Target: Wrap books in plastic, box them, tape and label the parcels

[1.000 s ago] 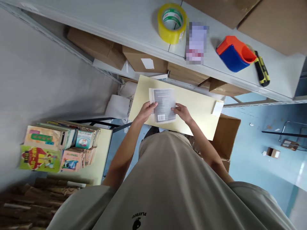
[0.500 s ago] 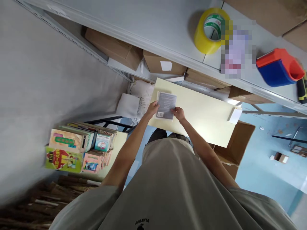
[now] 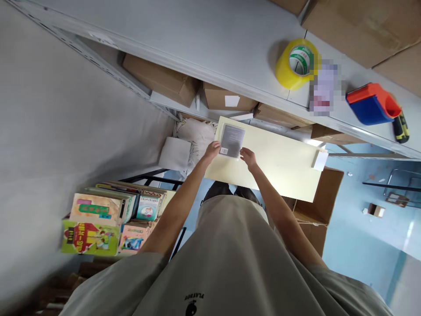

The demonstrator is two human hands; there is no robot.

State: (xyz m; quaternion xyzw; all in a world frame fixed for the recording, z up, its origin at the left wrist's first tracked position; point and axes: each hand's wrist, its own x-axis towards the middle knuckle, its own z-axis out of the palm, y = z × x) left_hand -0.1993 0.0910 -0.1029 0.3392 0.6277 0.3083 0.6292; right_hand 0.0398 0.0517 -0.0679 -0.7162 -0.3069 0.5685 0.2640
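A grey book (image 3: pixel 233 139) with a white barcode at its lower left corner is over the far left part of a pale yellow tabletop (image 3: pixel 276 162). It seems to be in a clear wrapper. At the book's left edge, my left hand (image 3: pixel 212 150) grips with its fingertips. My right hand (image 3: pixel 247 157) has its fingers bent at the lower right edge of the book. Whether the book rests fully on the tabletop is hard to make out.
Above the table runs a grey shelf (image 3: pixel 197 39) carrying yellow tape (image 3: pixel 296 63), a red and blue tape dispenser (image 3: pixel 371 103) and a cutter (image 3: pixel 401 127). Stacked books (image 3: pixel 95 208) stand at left. An open cardboard box (image 3: pixel 319 197) is at right; a white block (image 3: pixel 319 160) sits on the table's right end.
The book has moved toward the table's far edge and looks lower. My thumbs have slid from its face to its sides. The camera view has tilted slightly.
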